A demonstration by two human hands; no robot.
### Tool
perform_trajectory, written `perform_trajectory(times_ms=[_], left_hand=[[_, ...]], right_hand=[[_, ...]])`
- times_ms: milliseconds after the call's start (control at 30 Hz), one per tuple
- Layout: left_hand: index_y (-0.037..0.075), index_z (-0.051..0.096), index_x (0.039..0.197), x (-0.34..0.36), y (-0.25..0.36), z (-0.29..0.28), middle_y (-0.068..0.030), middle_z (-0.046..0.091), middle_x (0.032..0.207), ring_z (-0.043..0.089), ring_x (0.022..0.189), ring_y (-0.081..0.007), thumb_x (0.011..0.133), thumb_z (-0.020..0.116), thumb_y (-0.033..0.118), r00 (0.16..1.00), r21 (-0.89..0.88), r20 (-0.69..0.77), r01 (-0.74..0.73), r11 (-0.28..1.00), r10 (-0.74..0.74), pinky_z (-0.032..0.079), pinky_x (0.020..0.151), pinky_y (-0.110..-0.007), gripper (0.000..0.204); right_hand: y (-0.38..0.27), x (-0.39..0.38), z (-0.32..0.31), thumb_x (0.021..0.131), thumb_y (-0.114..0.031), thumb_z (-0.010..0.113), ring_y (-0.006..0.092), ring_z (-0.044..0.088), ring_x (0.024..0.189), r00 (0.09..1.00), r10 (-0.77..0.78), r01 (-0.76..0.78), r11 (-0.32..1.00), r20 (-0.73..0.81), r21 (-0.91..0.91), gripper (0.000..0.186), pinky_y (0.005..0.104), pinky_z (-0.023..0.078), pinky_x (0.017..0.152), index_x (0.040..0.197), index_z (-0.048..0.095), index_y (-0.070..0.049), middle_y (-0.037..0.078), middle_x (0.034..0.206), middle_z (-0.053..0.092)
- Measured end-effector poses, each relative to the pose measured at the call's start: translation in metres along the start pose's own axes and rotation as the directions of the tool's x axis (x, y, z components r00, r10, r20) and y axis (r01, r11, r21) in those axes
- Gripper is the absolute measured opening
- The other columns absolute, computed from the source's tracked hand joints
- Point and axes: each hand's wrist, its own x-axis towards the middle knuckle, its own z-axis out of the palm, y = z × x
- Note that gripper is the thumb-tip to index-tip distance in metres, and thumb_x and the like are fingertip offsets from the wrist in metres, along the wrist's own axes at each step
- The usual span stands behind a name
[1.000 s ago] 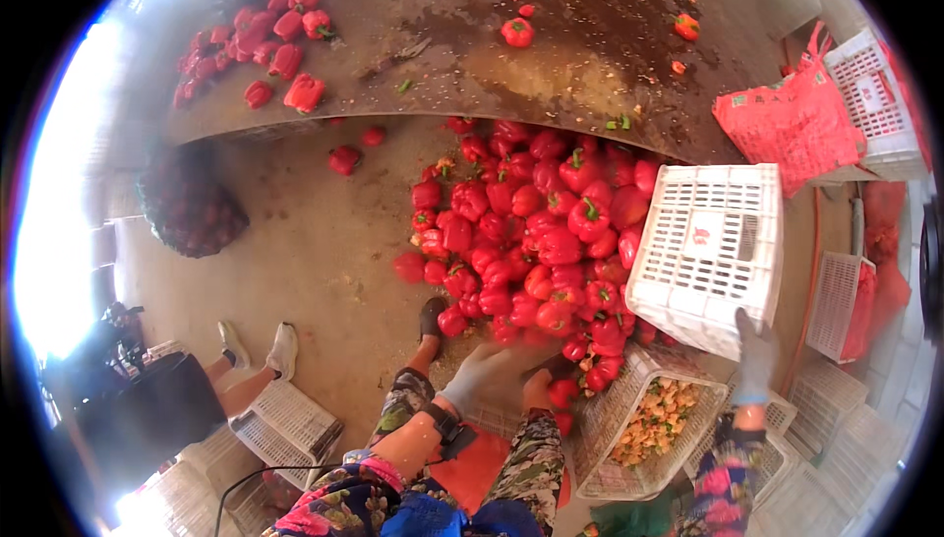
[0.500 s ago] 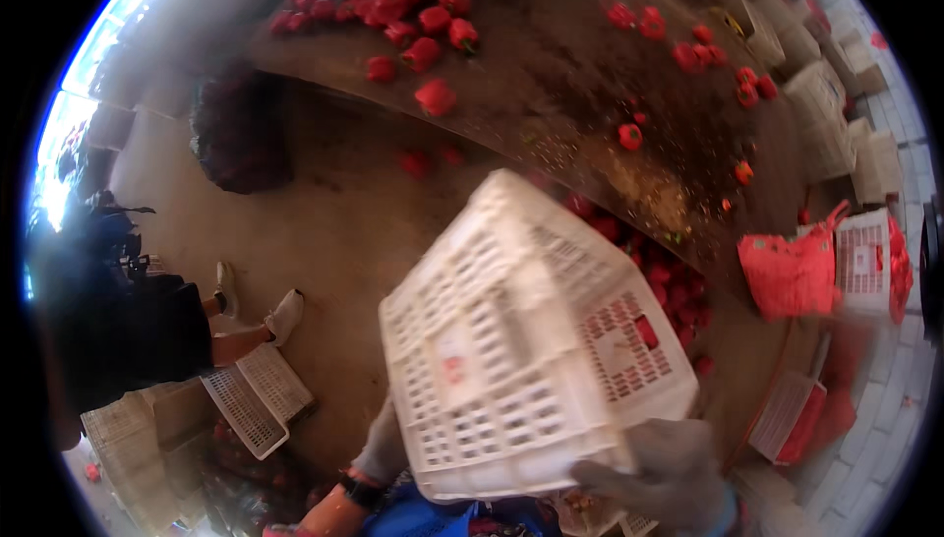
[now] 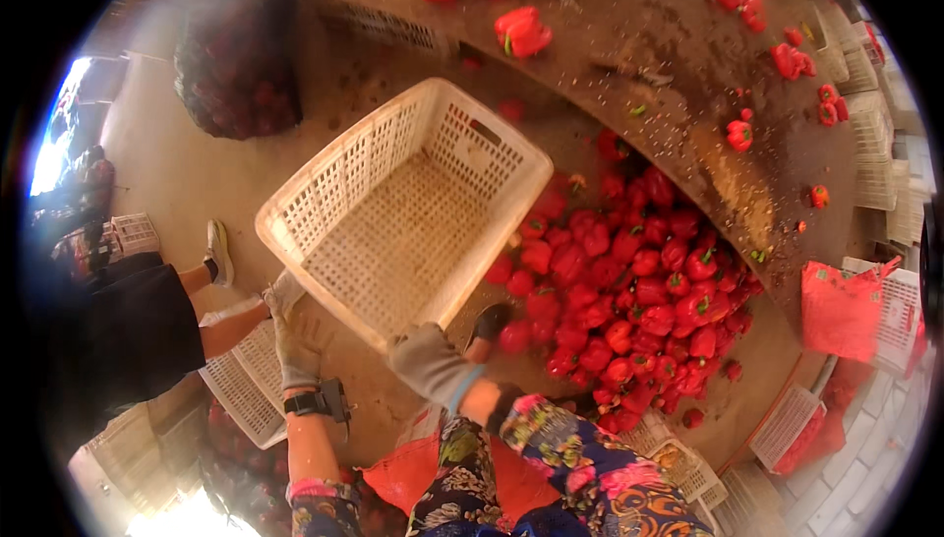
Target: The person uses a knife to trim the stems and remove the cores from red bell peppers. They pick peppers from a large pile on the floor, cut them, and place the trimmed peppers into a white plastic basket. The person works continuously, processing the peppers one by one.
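Note:
A white slatted plastic crate (image 3: 393,232) is tilted in front of me, its hollow side facing up and nothing inside. My right hand (image 3: 433,365), in a grey glove, grips its near rim. My left hand (image 3: 298,345), gloved and slightly blurred, is just beyond the crate's near-left edge with fingers apart, seemingly not touching it. Red bell peppers (image 3: 629,311) lie in a big heap on the floor, right of the crate.
A brown table (image 3: 629,55) with scattered red peppers curves across the far side. A full dark mesh sack (image 3: 241,75) stands far left. A person in dark shorts (image 3: 147,321) is at left, beside more white crates (image 3: 246,380). A red bag (image 3: 841,311) stands at right.
The crate has turned from underside-up to hollow side up and moved left and away. The pepper heap now shows fully. My left hand has come off the crate; my right stays on it.

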Motion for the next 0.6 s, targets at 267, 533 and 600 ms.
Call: perform_trajectory(times_ms=[267,533,600], left_hand=[[0.002,0.038,0.138,0.012,0.130,-0.002,-0.0089,0.051,0.126,0.053,0.110,-0.0244,0.085,0.064,0.009,0.805,0.534,0.553,-0.145,-0.833,0.215,0.044,0.094,-0.038,0.059],[-0.002,0.038,0.137,0.080,0.056,-0.066,-0.0213,0.048,0.132,0.048,0.120,-0.0303,0.080,0.068,0.011,0.656,-0.321,0.716,0.002,-0.947,-0.241,0.038,0.102,-0.038,0.066],[-0.003,0.038,0.137,0.111,0.022,-0.094,-0.0236,0.048,0.133,0.048,0.122,-0.0320,0.078,0.071,0.013,0.765,-0.316,0.577,-0.113,-0.942,-0.285,0.038,0.103,-0.038,0.070]], right_hand=[[0.010,0.012,0.026,0.089,-0.040,0.049,0.0368,0.064,0.087,0.758,0.089,-0.493,0.726,0.646,0.478,0.037,0.0449,0.052,0.072,0.096,0.064,-0.007,0.019,0.089,0.066],[0.320,0.023,-0.101,0.089,-0.035,0.052,0.0422,0.059,0.100,0.512,0.849,-0.778,0.522,-0.130,0.350,0.049,0.0475,0.047,0.089,0.121,0.052,0.002,0.028,0.109,0.060],[0.396,0.042,-0.113,0.089,-0.038,0.051,0.0464,0.055,0.108,0.489,0.774,-0.791,0.588,-0.402,0.168,0.058,0.0474,0.045,0.094,0.130,0.043,0.002,0.032,0.120,0.054]])
